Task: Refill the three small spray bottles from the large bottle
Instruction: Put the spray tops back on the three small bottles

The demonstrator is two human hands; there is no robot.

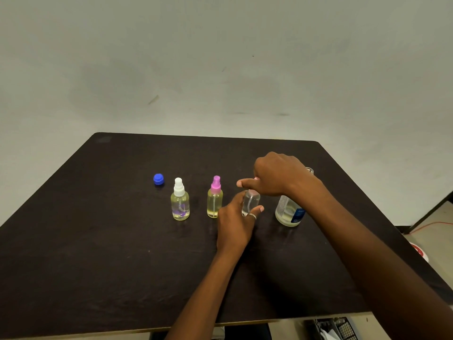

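Three small spray bottles stand in a row on the dark table [98, 253]. The white-topped bottle [180, 201] and the pink-topped bottle [215, 198] both hold yellowish liquid. My left hand [235, 222] grips the third small clear bottle [250, 201] around its body. Directly above it, my right hand [277, 176] grips the bottle's pink spray top, which is mostly hidden under the fingers. The large clear bottle [288, 212] with a blue label stands to the right, partly behind my right forearm. Its blue cap [158, 179] lies at the far left.
A small clear object [310, 170] shows just behind my right wrist. The wall rises behind the table's far edge. A dark basket [335, 328] sits on the floor below the near right edge.
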